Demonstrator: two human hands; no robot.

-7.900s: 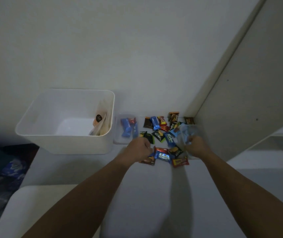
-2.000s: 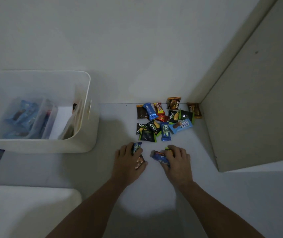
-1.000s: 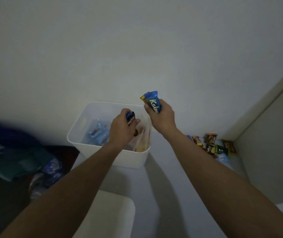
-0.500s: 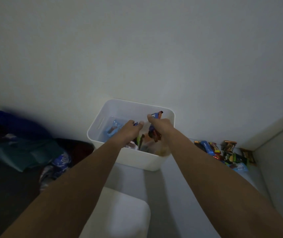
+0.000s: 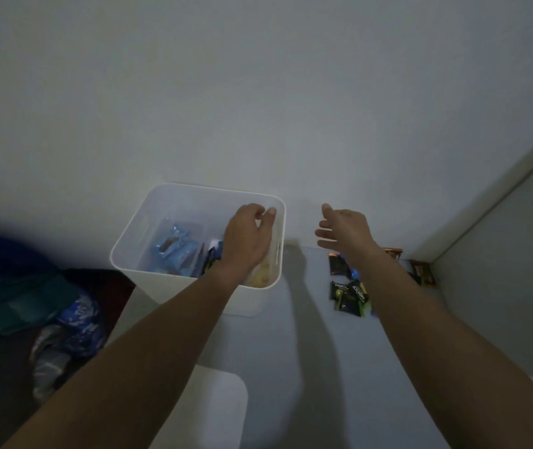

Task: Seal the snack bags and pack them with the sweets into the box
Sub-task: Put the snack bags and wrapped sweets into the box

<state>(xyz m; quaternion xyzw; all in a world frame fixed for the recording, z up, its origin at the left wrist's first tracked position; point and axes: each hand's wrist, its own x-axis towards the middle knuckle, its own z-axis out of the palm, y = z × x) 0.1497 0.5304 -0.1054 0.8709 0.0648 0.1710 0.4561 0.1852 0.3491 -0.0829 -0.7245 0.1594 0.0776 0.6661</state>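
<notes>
A white plastic box [image 5: 135, 233] stands on the pale surface against the wall. Inside it lie clear bags with blue-wrapped snacks [image 5: 174, 252] and some loose sweets [image 5: 210, 257]. My left hand [image 5: 249, 236] hovers over the box's right half, fingers loosely curled with nothing visible in them. My right hand [image 5: 344, 230] is to the right of the box, above the surface, fingers spread and empty. A pile of wrapped sweets [image 5: 349, 293] lies on the surface under and beside my right forearm, partly hidden by it.
A grey panel [image 5: 511, 270] rises on the right, forming a corner with the wall. A white rounded object [image 5: 223, 403] sits at the near edge. Dark cloth and a blue patterned bag [image 5: 74, 322] lie lower left, off the surface.
Both hands carried sweets from the pile to the box and let them go inside it. Now the right hand has moved back out to the right, empty.
</notes>
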